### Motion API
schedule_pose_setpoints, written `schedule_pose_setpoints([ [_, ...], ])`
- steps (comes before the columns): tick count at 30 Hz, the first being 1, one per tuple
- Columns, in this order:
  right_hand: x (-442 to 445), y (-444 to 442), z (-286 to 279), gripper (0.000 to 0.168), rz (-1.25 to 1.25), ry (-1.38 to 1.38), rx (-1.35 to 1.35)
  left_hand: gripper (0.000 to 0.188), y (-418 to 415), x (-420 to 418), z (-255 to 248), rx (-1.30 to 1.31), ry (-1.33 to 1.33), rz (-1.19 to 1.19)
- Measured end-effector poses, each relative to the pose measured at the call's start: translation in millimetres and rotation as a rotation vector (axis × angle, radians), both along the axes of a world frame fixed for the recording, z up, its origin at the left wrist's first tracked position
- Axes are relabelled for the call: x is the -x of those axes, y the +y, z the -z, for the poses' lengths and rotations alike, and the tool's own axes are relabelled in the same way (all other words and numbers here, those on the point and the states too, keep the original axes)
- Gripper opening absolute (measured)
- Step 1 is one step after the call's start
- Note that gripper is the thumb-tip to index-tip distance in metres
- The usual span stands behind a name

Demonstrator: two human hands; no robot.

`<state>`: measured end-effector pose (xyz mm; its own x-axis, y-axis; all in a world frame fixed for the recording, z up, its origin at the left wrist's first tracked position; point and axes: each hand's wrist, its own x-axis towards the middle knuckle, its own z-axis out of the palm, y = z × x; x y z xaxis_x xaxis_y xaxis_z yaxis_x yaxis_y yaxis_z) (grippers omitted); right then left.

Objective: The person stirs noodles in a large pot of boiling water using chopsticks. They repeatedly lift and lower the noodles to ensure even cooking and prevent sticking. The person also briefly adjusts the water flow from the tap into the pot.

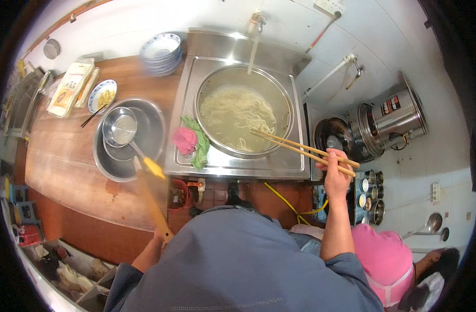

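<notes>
My right hand (pixel 336 171) grips a pair of long wooden chopsticks (pixel 304 150), whose tips reach into a large round pot (pixel 243 150) of cloudy water with noodles (pixel 238 105) in it. At lower left my left hand (pixel 160 238) is closed around the end of a long wooden handle (pixel 154 202). That handle runs up to a steel basin (pixel 158 128); what its far end carries is partly hidden. A steel ladle (pixel 120 126) with a yellow handle lies over the basin. Pink and green cloths (pixel 185 140) lie beside the pot on the steel stove top.
Stacked blue-and-white bowls (pixel 161 54) and a smaller bowl with food and dark chopsticks (pixel 102 96) stand on the wooden table (pixel 66 160). A tap spout (pixel 254 54) hangs over the pot. A person in pink (pixel 386 261) is close at my right, near seasoning containers (pixel 368 193).
</notes>
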<state>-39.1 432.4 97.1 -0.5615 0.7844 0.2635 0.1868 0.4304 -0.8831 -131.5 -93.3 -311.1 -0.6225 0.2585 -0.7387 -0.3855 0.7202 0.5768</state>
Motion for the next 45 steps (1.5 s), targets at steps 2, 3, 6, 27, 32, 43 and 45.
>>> schedule_pose_setpoints([
  [2,1.9,-4.3,-3.8,0.018,0.0,-0.008,-0.007,0.036,0.9,-2.6,-4.6,-0.015,-0.002,-0.015],
  [3,2.7,-6.4,-5.1,0.018,0.012,-0.02,-0.02,0.037,2.3,-4.0,-7.5,-0.022,-0.005,-0.023],
  [6,7.2,-13.3,-6.1,0.016,-0.022,-0.039,-0.033,0.039,3.2,-10.5,-23.3,-0.07,-0.003,-0.067],
  [27,77.9,-109.5,-33.4,0.012,-0.328,0.035,-0.572,0.027,-45.0,-72.9,80.5,0.194,0.085,0.178],
  [32,126.0,-146.4,-4.5,0.022,-0.56,-0.027,-0.871,0.023,-50.5,-62.7,27.0,0.141,-0.058,-0.016],
  [43,218.0,-175.3,129.5,0.013,-0.917,-0.558,-1.112,0.02,-59.4,-94.2,-57.6,0.093,-0.01,-0.419],
  [45,234.4,-175.4,153.3,0.013,-0.959,-0.622,-1.193,0.018,-57.4,-98.3,-54.4,0.044,0.021,-0.461],
])
